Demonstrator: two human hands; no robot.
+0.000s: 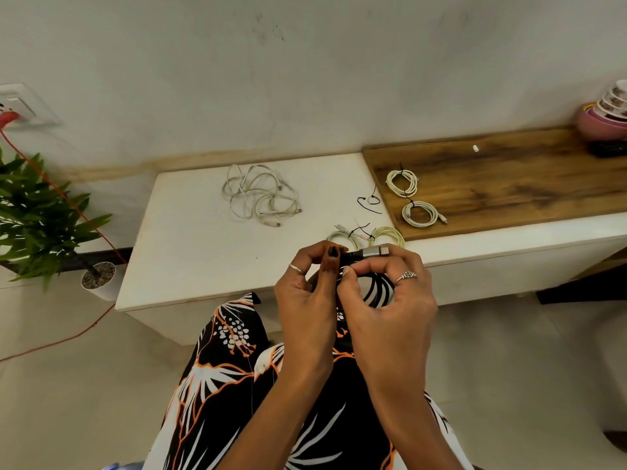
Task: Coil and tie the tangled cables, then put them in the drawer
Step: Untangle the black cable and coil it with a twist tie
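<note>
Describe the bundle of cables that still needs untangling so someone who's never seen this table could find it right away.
Start at the white tabletop against the wall. Toward its back, left of the wooden board, lies a loose heap of white cables. Unlike the neat tied coils on the board and near the hands, it is sprawled, overlapping, and has no black tie.

No text, label, brand, number or sign could be read anywhere in the view. The silver connector (373,251) of the black cable (378,288) showed a plain surface, and the wall socket plate (20,105) carried no lettering that could be made out. The stacked bowls (607,110) bore only a floral pattern, too small to tell more.
</note>
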